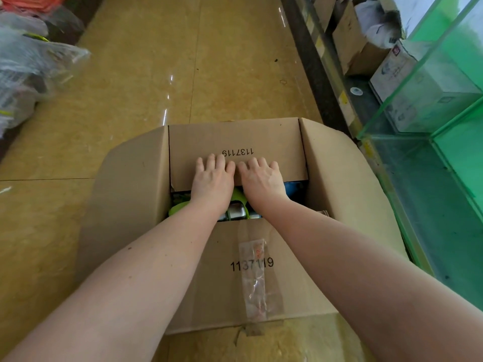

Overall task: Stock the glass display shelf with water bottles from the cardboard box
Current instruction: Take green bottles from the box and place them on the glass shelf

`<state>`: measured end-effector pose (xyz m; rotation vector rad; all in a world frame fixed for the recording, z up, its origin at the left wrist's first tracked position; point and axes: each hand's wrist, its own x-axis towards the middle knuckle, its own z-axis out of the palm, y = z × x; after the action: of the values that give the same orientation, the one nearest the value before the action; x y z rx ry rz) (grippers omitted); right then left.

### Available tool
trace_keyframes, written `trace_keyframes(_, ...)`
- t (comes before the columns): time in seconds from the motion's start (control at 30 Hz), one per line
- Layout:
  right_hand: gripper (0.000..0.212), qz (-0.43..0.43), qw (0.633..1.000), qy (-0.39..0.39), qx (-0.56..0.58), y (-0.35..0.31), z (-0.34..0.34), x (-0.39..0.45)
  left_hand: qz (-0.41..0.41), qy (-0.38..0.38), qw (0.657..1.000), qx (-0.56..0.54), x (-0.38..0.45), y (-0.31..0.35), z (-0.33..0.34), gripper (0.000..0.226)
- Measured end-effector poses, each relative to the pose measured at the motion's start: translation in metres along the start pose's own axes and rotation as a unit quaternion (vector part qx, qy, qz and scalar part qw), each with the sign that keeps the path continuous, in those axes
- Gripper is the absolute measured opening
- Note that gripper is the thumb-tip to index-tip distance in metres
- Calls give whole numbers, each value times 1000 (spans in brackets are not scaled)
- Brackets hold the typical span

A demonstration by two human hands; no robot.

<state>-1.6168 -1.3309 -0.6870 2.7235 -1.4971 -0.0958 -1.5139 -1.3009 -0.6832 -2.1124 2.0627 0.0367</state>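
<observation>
A large cardboard box (136, 184) stands on the floor in front of me with its side flaps spread out. My left hand (213, 178) and my right hand (261, 178) lie side by side, fingers straight, flat on the far top flap (235, 142) printed 1137119. In the gap under my wrists I see water bottles (236, 212) with green, silver and blue parts. The near flap (235, 270) lies flat with a strip of clear tape on it. The glass display shelf (431, 158) stands to the right of the box.
Yellow tiled floor (156, 74) stretches ahead. Plastic-wrapped goods (28, 64) lie at the left. Behind the glass at the upper right sit cardboard boxes (352, 40) and a white carton (407, 82).
</observation>
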Motion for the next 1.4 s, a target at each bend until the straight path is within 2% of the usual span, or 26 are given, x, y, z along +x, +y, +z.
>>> trace_keyframes(0.23, 27, -17, 1000, 4, -6, 8, -28, -2, 39, 52, 998, -16, -3, -6, -27, 50)
trace_keyframes(0.3, 23, -16, 999, 50, -2, 10, -46, 3, 44, 81, 995, -30, 0, -9, -45, 43)
trace_keyframes(0.37, 10, -1, 994, 102, -28, 11, -68, 12, 43, 121, 991, -36, 8, -16, -65, 38)
trace_keyframes(0.4, 14, 13, 991, 127, -31, 12, -77, 19, 41, 138, 989, -32, 12, -20, -75, 37)
trace_keyframes(0.47, 27, 32, 988, 143, -45, 13, -96, 32, 33, 162, 986, -21, 22, -28, -94, 36)
trace_keyframes(0.57, 8, 57, 987, 146, -35, 19, -115, 52, 2, 184, 983, 4, 40, -37, -118, 33)
trace_keyframes(0.63, 28, 79, 984, 158, -6, 24, -118, 66, -30, 204, 979, 11, 52, -42, -129, 32)
trace_keyframes(0.73, 37, 111, 977, 180, 33, 24, -117, 78, -66, 215, 974, -37, 66, -44, -135, 31)
trace_keyframes(0.9, 55, 111, 977, 151, 100, 27, -110, 93, -59, 183, 978, -82, 82, -46, -118, 39)
trace_keyframes(1.0, 58, 107, 981, 80, 139, 29, -102, 105, -67, 98, 989, -83, 88, -49, -100, 56)
trace_keyframes(1.1, 51, 108, 982, -17, 156, 30, -83, 110, -66, 12, 993, -93, 92, -48, -85, 54)
trace_keyframes(1.23, 55, 105, 973, -123, 164, 30, -55, 109, -66, -88, 988, -112, 97, -49, -68, 52)
trace_keyframes(1.4, 56, 88, 972, -169, 135, 34, -36, 111, -60, -157, 977, -130, 101, -49, -51, 52)
